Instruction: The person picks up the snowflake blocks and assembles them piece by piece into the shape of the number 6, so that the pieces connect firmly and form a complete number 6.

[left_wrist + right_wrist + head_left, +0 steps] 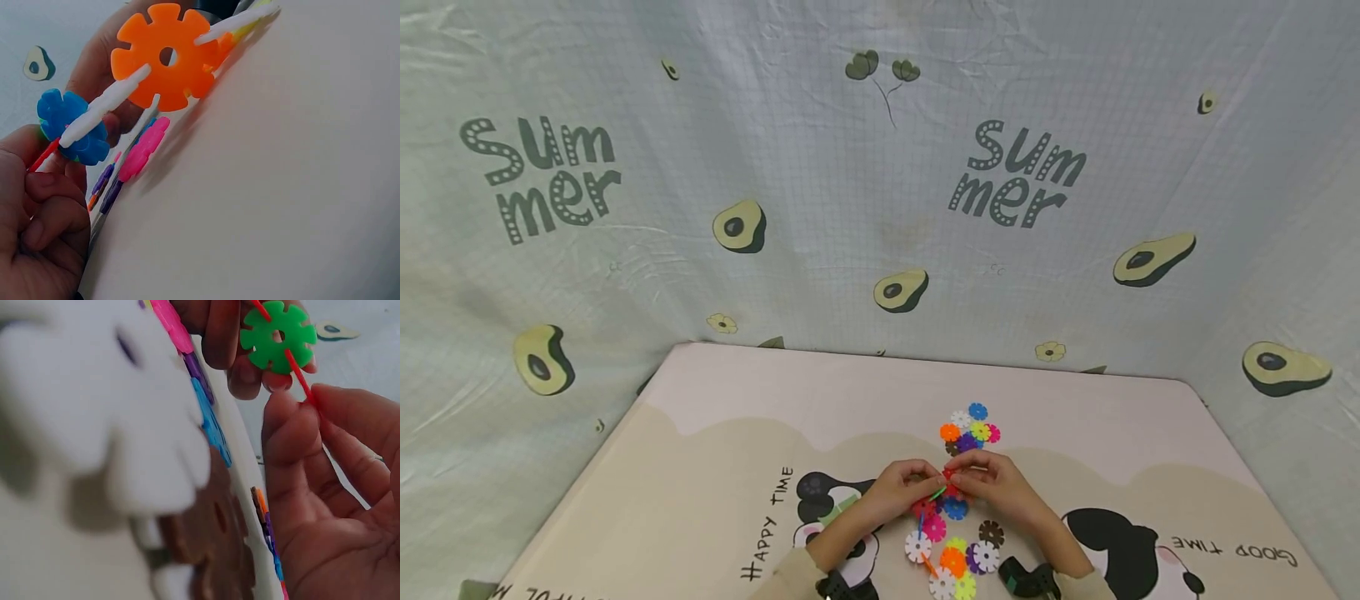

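Observation:
Near the middle of the cloth, my left hand (898, 492) and right hand (1000, 487) meet over small notched plastic discs. A green notched disc (281, 337) has red discs slotted into its edge. My left fingers hold this joined piece, seen behind the green disc in the right wrist view. Between thumb and fingertips my right hand (337, 456) pinches the red disc (300, 375), seen edge-on. In the left wrist view, a blue disc (53, 115) with a white disc (106, 106) across it partly covers the fingers of my left hand (50, 212).
Below the hands lie joined discs, including a white disc (917, 547), an orange disc (953, 562) and a brown disc (991, 533). Beyond the hands sits a loose pile with a blue disc (977, 411). A printed fabric wall (820, 167) stands behind the table (700, 433).

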The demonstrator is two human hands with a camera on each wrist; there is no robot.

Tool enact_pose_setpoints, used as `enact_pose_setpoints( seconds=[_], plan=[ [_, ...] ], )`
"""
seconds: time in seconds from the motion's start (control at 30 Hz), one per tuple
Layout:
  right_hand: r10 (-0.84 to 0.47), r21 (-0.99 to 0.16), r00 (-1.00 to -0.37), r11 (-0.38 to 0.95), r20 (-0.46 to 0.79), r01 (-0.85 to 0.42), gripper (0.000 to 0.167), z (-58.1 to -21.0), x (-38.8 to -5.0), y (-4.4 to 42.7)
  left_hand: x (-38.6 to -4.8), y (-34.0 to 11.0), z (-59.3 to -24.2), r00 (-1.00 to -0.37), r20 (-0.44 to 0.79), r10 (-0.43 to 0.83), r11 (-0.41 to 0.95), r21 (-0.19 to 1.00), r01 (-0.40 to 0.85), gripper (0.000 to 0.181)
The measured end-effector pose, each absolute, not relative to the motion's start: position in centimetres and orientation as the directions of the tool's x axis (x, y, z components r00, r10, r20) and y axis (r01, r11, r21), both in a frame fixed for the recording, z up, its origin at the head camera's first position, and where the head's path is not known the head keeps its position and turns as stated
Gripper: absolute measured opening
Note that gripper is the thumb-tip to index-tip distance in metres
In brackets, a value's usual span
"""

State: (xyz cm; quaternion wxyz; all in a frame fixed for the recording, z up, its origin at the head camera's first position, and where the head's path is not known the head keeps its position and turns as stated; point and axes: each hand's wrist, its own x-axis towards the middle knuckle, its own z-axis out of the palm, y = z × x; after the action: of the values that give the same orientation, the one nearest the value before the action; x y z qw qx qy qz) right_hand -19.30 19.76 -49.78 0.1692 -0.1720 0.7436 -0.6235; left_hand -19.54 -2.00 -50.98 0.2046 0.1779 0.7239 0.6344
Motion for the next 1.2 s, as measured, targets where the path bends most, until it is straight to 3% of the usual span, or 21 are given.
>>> enact_pose_setpoints(
  seconds=[0.17,0.43,0.7,1.2],
  plan=[
    [-0.47,-0.964,-0.881,0.258,-0.063,-0.069,0.03,-49.8,-19.4,20.2,-19.5,-2.0,-51.1,-0.858,-0.064,0.51,0.114,0.994,-0.006,0.025],
    [-0.556,-0.95,-0.828,0.291,-0.069,-0.116,0.023,-50.3,-19.6,21.2,-19.6,-1.9,-51.2,-0.884,-0.078,0.461,0.134,0.991,-0.018,0.022],
    [-0.65,-0.897,-0.758,0.302,0.055,-0.324,0.029,-50.6,-19.6,21.1,-19.8,-2.0,-51.5,-0.897,-0.064,0.437,0.109,0.994,-0.018,0.025],
    [-0.575,-0.916,-0.814,0.278,0.082,-0.289,0.014,-50.6,-19.8,21.3,-19.7,-2.0,-51.4,-0.9,-0.067,0.43,0.124,0.992,-0.015,0.024]
  ],
)
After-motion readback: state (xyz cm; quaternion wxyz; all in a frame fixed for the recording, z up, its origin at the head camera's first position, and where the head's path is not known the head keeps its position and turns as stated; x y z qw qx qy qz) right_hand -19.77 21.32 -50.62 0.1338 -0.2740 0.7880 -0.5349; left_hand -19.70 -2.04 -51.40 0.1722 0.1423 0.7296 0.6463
